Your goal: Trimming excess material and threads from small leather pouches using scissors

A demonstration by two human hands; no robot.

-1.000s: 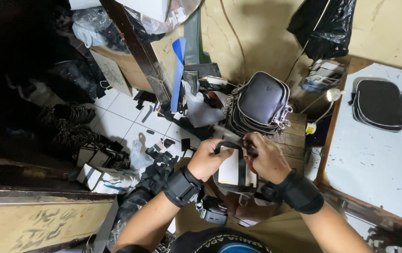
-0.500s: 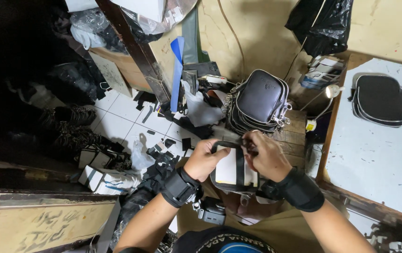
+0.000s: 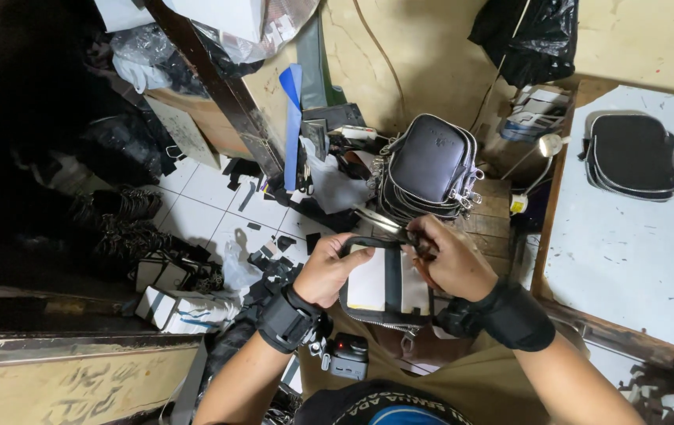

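My left hand [image 3: 335, 269] grips the left edge of a small black pouch [image 3: 385, 285] held over my lap, its pale lining panels facing up with a black strap down the middle. My right hand [image 3: 449, 258] pinches the pouch's top right corner, fingers closed around the strap end or zipper there. Both wrists wear black wrist bands. Just beyond my hands a stack of finished black zippered bags [image 3: 427, 168] stands on a wooden stool top.
A white worktable [image 3: 636, 260] at the right carries another black bag [image 3: 634, 154]. Black offcuts litter the tiled floor [image 3: 219, 212] at the left, near small boxes [image 3: 184, 307]. A black plastic sack [image 3: 527, 39] hangs on the wall. A small black device [image 3: 349, 358] sits by my lap.
The pouch has been turned so its pale lining shows more fully. My hands have shifted slightly but keep their grip on it.
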